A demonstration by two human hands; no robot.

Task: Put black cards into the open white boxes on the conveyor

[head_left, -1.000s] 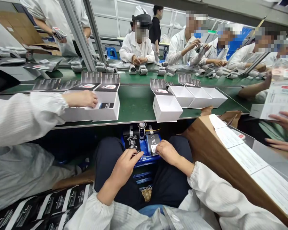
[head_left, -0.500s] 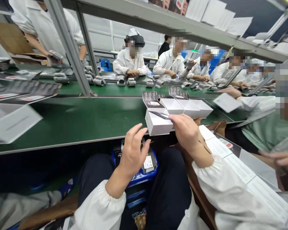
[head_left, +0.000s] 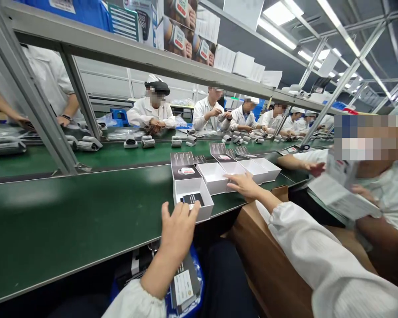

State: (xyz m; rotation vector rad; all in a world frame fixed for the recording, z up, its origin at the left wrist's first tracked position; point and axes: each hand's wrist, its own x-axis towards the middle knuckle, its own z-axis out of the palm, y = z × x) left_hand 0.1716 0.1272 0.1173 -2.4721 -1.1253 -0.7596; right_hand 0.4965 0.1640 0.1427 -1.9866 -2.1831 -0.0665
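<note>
On the bench edge stands an open white box [head_left: 205, 211] with its printed black lid [head_left: 182, 171] folded back. Inside it lies a black booklet [head_left: 193, 199]. My left hand [head_left: 179, 227] is at the front of this box, fingers spread and holding nothing, the fingertips overlapping its front wall in view. A second open white box [head_left: 215, 187] stands just to the right. My right hand [head_left: 247, 185] reaches over that box's right side with fingers stretched out; whether they touch the wall is hard to tell. More open white boxes [head_left: 268, 165] continue the row.
Below the bench, a blue bin [head_left: 201, 282] holds dark printed packs. A brown carton [head_left: 268, 247] stands at my right. A co-worker's hand [head_left: 315, 169] is near a white box farther right. Grey rolled cuffs [head_left: 148, 141] line the green bench [head_left: 119, 207]. Metal posts and a shelf [head_left: 126, 57] cross ahead.
The dark booklet, earlier in my right hand above the nearest box, now lies inside it. My right hand has moved to the second box. The camera view has shifted, showing more shelf.
</note>
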